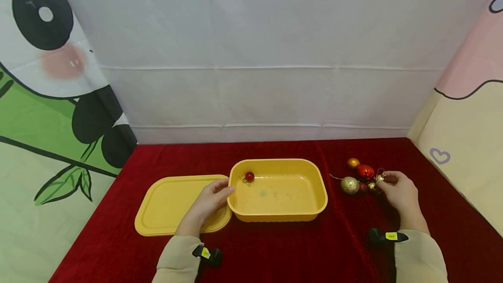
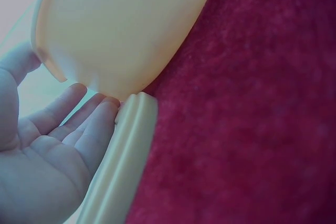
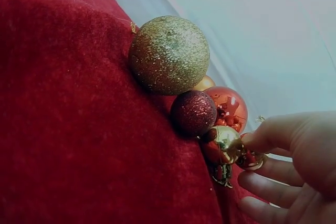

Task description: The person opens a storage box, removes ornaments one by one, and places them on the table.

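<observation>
**Hands at the tub and the baubles**

Near the middle of the red velvet-covered desk [image 1: 275, 252]: deep yellow plastic rectangular tub [image 1: 277, 215], with a small shiny red bauble [image 1: 249, 176] inside its far left corner. Left hand [image 1: 210, 200] open, fingers [image 2: 79, 124] straight against the tub's left wall, resting over the flat yellow plastic lid [image 1: 165, 206] lying just beside it. Toward the right edge: right hand [image 1: 398, 191] pinching a small shiny gold bauble [image 3: 227, 141] in a cluster, touching a dark red glitter bauble [image 3: 193, 113], beside a large gold glitter bauble [image 3: 168, 55] and a shiny red bauble [image 3: 231, 106].
</observation>
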Action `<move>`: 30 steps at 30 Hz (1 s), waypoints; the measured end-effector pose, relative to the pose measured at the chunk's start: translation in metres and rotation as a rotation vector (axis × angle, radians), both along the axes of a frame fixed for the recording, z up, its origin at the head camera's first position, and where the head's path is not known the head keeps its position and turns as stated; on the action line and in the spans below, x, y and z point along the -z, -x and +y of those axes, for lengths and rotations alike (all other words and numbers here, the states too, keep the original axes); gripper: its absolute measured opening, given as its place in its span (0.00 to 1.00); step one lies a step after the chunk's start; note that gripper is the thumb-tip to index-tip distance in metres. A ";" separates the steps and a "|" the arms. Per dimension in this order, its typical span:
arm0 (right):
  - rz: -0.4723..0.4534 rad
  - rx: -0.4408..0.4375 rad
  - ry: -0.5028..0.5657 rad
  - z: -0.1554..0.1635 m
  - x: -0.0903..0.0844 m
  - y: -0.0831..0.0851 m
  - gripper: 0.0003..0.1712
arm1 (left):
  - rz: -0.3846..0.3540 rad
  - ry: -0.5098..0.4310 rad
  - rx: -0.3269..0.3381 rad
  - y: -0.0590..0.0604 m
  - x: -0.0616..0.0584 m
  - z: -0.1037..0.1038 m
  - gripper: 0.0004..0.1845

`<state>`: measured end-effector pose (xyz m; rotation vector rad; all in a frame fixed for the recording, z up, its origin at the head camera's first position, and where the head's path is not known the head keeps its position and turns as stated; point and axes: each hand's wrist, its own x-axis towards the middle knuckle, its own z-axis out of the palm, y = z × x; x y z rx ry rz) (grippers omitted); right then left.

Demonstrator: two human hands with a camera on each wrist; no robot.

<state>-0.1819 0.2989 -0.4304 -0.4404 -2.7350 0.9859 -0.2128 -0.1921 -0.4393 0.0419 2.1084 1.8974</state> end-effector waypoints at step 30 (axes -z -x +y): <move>0.055 0.031 0.047 -0.008 -0.014 0.001 0.28 | -0.005 0.006 -0.002 0.000 0.000 -0.001 0.29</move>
